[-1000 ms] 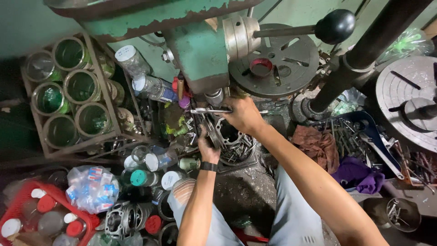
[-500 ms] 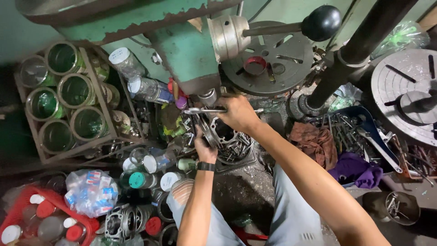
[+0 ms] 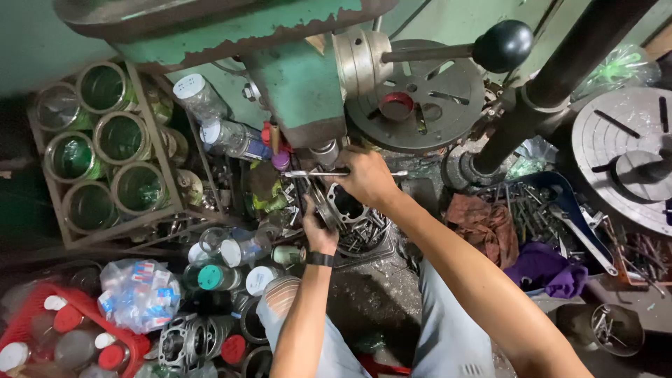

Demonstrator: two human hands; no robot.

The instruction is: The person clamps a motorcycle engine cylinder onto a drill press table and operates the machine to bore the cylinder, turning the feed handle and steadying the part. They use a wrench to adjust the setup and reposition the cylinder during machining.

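Note:
I look down past a worn green drill press head (image 3: 301, 77) with a black-knobbed feed lever (image 3: 500, 45). My right hand (image 3: 364, 178) is closed around a thin metal rod (image 3: 308, 173) that lies level just under the chuck (image 3: 325, 150). Lower down, my left hand (image 3: 318, 227), with a black band at the wrist, grips the rim of a round grey metal cylinder part (image 3: 343, 206) below the spindle. The grey round drill table (image 3: 420, 98) sits behind my right hand.
A crate of glass jars (image 3: 105, 154) stands at left. Bottles and cans (image 3: 231, 269), a red basket (image 3: 63, 336) and a bag of small packets (image 3: 136, 294) crowd the lower left. A dark column (image 3: 553, 84), a lathe faceplate (image 3: 630, 154), rags (image 3: 490, 224) and loose tools fill the right.
The view has shifted slightly, with the machine sitting higher in frame. Both hands stay on the rod and the cylinder part in nearly the same pose.

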